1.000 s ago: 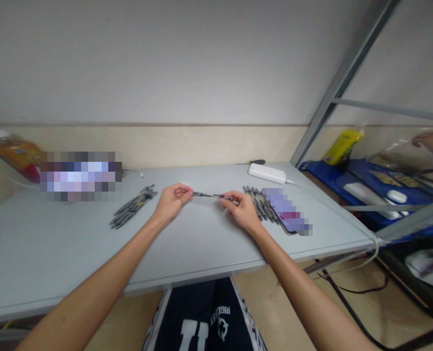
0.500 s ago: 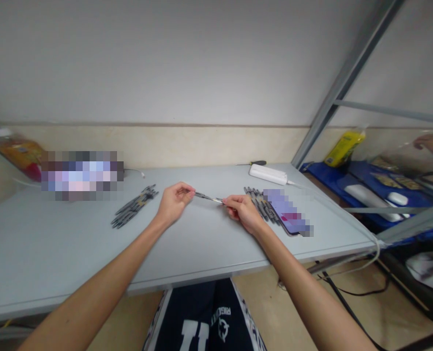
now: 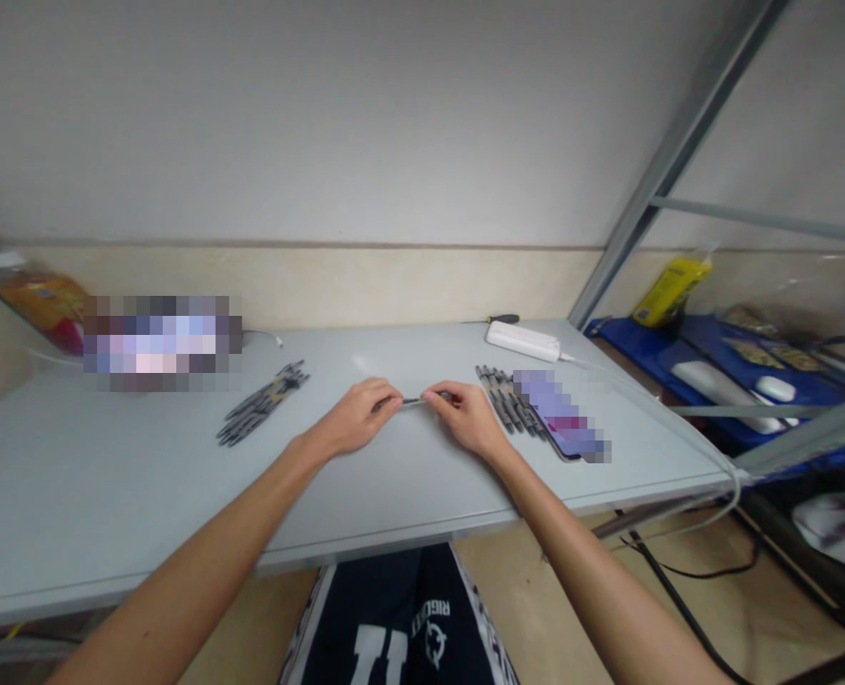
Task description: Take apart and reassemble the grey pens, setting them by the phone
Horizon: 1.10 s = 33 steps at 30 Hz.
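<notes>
In the head view a slim dark pen [image 3: 412, 401] lies level between my two hands, low over the table. The fingertips of my left hand [image 3: 358, 416] pinch one end, and my right hand [image 3: 463, 411] pinches the other. Only a short stretch of the pen shows between them; the fingers cover the ends. A heap of grey-black pens [image 3: 262, 404] lies left of my left hand. To the right of my right hand, more such pens [image 3: 506, 400] lie in a row beside a phone [image 3: 561, 419].
A white power strip [image 3: 522, 341] with a cable and a screwdriver [image 3: 502, 319] lie at the table's back right. A blurred-out screen [image 3: 166, 338] and an orange bottle [image 3: 44, 295] stand at left. Beyond the metal frame is a yellow packet [image 3: 672, 290]; part of another person's hand shows far right.
My hands have come closer together and slightly lower, the left one moving right. Less of the pen shows between them. The other person's hand at far right has drawn mostly out of view.
</notes>
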Motion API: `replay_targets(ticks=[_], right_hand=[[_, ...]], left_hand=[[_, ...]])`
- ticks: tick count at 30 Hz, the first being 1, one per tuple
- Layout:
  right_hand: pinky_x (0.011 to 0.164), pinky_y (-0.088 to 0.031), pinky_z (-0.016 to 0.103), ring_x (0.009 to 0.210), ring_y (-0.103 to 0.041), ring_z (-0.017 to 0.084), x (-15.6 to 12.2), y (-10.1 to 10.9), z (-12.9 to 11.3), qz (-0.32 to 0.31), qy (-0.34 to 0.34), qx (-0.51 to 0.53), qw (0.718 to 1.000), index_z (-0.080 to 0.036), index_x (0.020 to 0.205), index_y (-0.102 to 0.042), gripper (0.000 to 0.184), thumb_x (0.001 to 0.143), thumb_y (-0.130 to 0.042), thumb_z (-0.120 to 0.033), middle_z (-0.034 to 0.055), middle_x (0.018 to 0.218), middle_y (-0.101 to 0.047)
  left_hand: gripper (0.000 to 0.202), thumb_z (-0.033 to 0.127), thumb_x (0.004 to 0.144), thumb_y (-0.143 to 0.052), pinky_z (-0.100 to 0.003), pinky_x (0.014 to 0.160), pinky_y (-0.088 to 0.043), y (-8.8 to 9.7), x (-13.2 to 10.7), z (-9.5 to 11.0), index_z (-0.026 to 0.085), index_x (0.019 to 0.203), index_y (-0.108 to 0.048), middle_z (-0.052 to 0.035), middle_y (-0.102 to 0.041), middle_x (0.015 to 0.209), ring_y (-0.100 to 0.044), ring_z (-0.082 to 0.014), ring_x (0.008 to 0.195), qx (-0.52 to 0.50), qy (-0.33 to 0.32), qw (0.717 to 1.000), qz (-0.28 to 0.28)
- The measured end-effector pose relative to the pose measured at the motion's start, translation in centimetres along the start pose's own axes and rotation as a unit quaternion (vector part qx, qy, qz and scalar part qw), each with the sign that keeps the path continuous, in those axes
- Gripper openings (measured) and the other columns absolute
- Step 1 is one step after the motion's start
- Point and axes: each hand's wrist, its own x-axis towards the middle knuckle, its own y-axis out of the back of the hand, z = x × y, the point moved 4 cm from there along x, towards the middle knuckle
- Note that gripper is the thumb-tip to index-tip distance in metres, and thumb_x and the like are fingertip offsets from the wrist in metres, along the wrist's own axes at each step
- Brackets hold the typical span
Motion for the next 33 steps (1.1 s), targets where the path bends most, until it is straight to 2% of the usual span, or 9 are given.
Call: replay_targets(ticks=[3, 9, 12, 16, 21, 26, 29, 31, 33], right_hand=[[0.051, -0.032, 0.022, 0.052, -0.045, 0.011, -0.1, -0.1, 0.0, -0.003, 0.005, 0.004, 1.0, -0.014, 0.081, -0.07, 0.03, 0.082, -0.053, -0.038, 0.0013, 0.06, -0.059], [0.05, -0.028, 0.023, 0.051, -0.041, 0.011, -0.1, -0.2, -0.2, -0.019, -0.004, -0.028, 0.999, -0.014, 0.081, -0.071, 0.033, 0.083, -0.05, -0.039, 0.0, 0.056, -0.056], [0.049, -0.025, 0.023, 0.05, -0.038, 0.01, -0.1, -0.2, -0.3, -0.04, -0.007, -0.018, 0.999, -0.013, 0.077, -0.071, 0.035, 0.083, -0.05, -0.041, -0.0015, 0.053, -0.052], [0.044, -0.017, 0.023, 0.044, -0.025, 0.007, -0.2, -0.4, -0.1, -0.079, -0.048, 0.055, 0.994, -0.012, 0.067, -0.066, 0.043, 0.082, -0.047, -0.048, -0.0063, 0.043, -0.032], [0.039, -0.01, 0.023, 0.036, -0.017, 0.005, -0.4, -0.6, 0.5, -0.159, -0.148, 0.21, 0.953, -0.013, 0.065, -0.06, 0.043, 0.077, -0.051, -0.053, -0.0093, 0.038, -0.028], [0.037, -0.007, 0.023, 0.034, -0.011, 0.005, -0.5, -0.7, 0.8, -0.221, -0.21, 0.268, 0.914, -0.014, 0.064, -0.058, 0.04, 0.076, -0.052, -0.052, -0.0108, 0.035, -0.024], [0.038, -0.014, 0.023, 0.035, -0.016, 0.006, -0.2, -0.8, 1.0, -0.148, -0.198, 0.19, 0.95, -0.014, 0.065, -0.06, 0.041, 0.08, -0.047, -0.05, -0.0092, 0.036, -0.027], [0.043, -0.024, 0.023, 0.039, -0.031, 0.008, 0.0, -0.4, 0.6, -0.037, -0.12, 0.074, 0.989, -0.014, 0.07, -0.063, 0.038, 0.082, -0.048, -0.047, -0.0052, 0.043, -0.039], [0.054, -0.034, 0.024, 0.052, -0.045, 0.011, -0.1, -0.4, -0.2, 0.027, -0.012, -0.034, 0.999, -0.015, 0.086, -0.065, 0.028, 0.08, -0.056, -0.04, -0.0005, 0.058, -0.054]], left_hand=[[0.03, 0.032, 0.09, -0.035, -0.029, 0.072, -0.039, -0.6, 0.0, 0.4, 0.017, 0.084, -0.06, -0.005, -0.058, 0.078, -0.053, -0.0172, 0.075, 0.056, -0.023, 0.998, -0.034], [0.024, 0.027, 0.091, -0.035, -0.028, 0.065, -0.036, -1.1, -0.2, -0.2, 0.018, 0.082, -0.055, -0.0056, -0.059, 0.076, -0.054, -0.0183, 0.071, 0.159, -0.015, 0.986, -0.039], [0.023, 0.026, 0.09, -0.037, -0.029, 0.065, -0.034, -0.8, -0.3, 0.2, 0.017, 0.08, -0.055, -0.0064, -0.059, 0.074, -0.053, -0.0187, 0.07, 0.224, -0.036, 0.974, -0.016], [0.025, 0.023, 0.091, -0.037, -0.031, 0.063, -0.031, -0.3, -0.4, 1.5, 0.016, 0.075, -0.054, -0.0062, -0.057, 0.071, -0.049, -0.0183, 0.068, 0.322, -0.105, 0.94, 0.032], [0.024, 0.019, 0.09, -0.038, -0.032, 0.06, -0.027, -0.1, -0.6, 2.8, 0.016, 0.072, -0.053, -0.0042, -0.054, 0.068, -0.046, -0.0175, 0.067, 0.397, -0.183, 0.897, 0.071], [0.022, 0.02, 0.09, -0.039, -0.032, 0.06, -0.027, -0.2, -0.6, 3.2, 0.017, 0.073, -0.053, -0.0038, -0.054, 0.068, -0.046, -0.0177, 0.067, 0.405, -0.195, 0.89, 0.078], [0.022, 0.02, 0.09, -0.038, -0.033, 0.062, -0.028, -0.4, -0.4, 2.7, 0.017, 0.073, -0.052, -0.0045, -0.056, 0.069, -0.048, -0.0183, 0.069, 0.4, -0.156, 0.901, 0.065], [0.022, 0.022, 0.091, -0.038, -0.032, 0.063, -0.03, -0.5, -0.2, 2.0, 0.017, 0.075, -0.052, -0.0048, -0.058, 0.07, -0.051, -0.0186, 0.07, 0.383, -0.107, 0.916, 0.052], [0.021, 0.024, 0.091, -0.037, -0.032, 0.064, -0.032, -0.5, -0.1, 1.2, 0.016, 0.078, -0.052, -0.0049, -0.059, 0.073, -0.053, -0.0185, 0.07, 0.343, -0.053, 0.937, 0.033]])
